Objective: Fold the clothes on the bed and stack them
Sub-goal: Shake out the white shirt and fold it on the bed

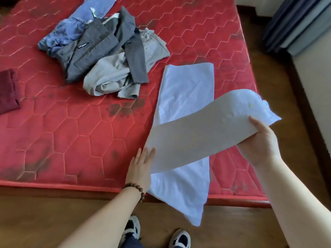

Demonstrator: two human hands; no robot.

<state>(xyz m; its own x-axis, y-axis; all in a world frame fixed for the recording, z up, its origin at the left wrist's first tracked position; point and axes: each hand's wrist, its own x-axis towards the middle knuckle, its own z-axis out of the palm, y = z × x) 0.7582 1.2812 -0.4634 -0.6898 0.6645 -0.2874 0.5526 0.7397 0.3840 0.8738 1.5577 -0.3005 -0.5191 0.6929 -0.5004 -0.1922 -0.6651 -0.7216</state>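
A white shirt lies lengthwise on the right part of the red mattress, its near end hanging over the bed's front edge. My right hand is shut on a sleeve of the shirt, lifted above the mattress to the right. My left hand, with a bead bracelet on the wrist, lies flat with fingers apart at the shirt's left edge, partly under the raised cloth. A loose heap of clothes sits further back: dark grey trousers, a pale grey garment and a blue garment.
A dark red folded garment lies at the mattress's left edge. Another light blue piece lies at the far end. The wooden floor runs along the front and right of the bed. Curtains hang at the top right.
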